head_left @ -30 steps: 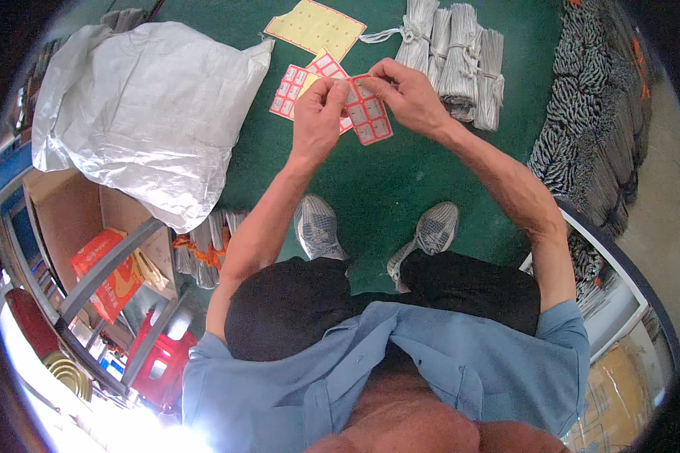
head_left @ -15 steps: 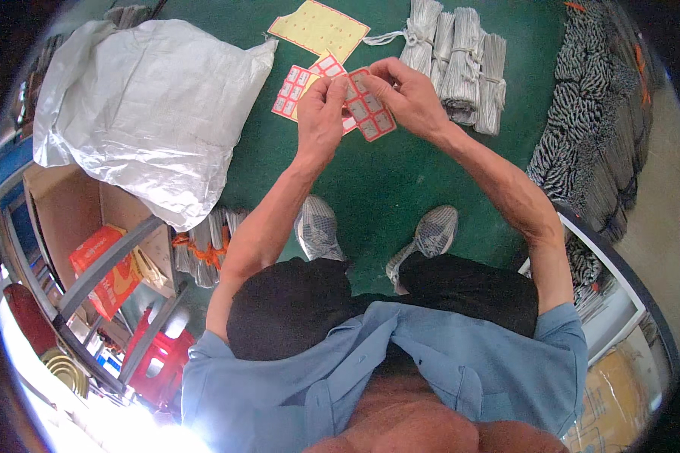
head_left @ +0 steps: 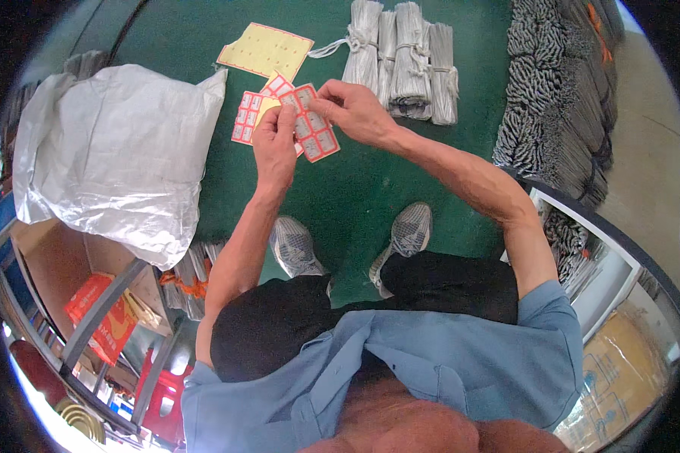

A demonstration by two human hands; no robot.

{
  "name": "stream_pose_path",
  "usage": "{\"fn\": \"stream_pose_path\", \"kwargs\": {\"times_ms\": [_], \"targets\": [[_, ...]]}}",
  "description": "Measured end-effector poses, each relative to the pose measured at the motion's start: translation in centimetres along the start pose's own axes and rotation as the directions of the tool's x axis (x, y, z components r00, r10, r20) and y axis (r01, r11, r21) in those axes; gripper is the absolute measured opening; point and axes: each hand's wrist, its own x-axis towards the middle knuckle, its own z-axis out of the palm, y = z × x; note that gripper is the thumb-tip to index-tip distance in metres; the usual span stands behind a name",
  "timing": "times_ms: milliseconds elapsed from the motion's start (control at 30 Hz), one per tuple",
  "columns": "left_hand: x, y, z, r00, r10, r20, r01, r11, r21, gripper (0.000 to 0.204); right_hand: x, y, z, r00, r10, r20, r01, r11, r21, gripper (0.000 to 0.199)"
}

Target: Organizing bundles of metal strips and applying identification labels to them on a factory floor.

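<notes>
My left hand point(head_left: 277, 147) is closed on a red-bordered sticker label sheet point(head_left: 313, 136), with its thumb and fingers pinching the sheet's left side. At that sheet's upper right edge, my right hand point(head_left: 351, 109) has its thumb and fingertips closed on or against the labels. Another red-and-white label sheet point(head_left: 246, 117) shows beside my left hand, partly covered by a yellow backing piece; whether I hold these too, I cannot tell. Beyond them a larger yellow backing sheet point(head_left: 266, 50) lies flat on the green surface point(head_left: 340, 196).
Tied bundles of grey-white strands point(head_left: 412, 64) lie beyond my right hand. A big white plastic sack point(head_left: 117, 155) fills the left. Piled dark striped bundles point(head_left: 544, 98) stand at right. Lower left are a cardboard box point(head_left: 53, 253), an orange-red packet point(head_left: 102, 317) and a red crate point(head_left: 162, 392).
The view has shifted, so the whole scene sits further left. The held label sheet is turned more face-up, and my right fingers have moved down along its edge.
</notes>
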Motion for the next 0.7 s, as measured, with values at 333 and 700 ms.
{"fn": "stream_pose_path", "kwargs": {"times_ms": [333,700], "targets": [[-0.1,-0.9,-0.1,0.999,-0.008,-0.035,0.012,0.994,0.11,0.028,-0.8,0.2,1.3,0.979,-0.147,-0.142,0.139,0.988,-0.066,0.018],[-0.2,0.0,0.0,0.996,-0.052,-0.074,0.049,0.998,-0.044,0.028,-0.7,0.3,1.7,0.981,-0.132,-0.142,0.136,0.99,0.022,0.022]]}}
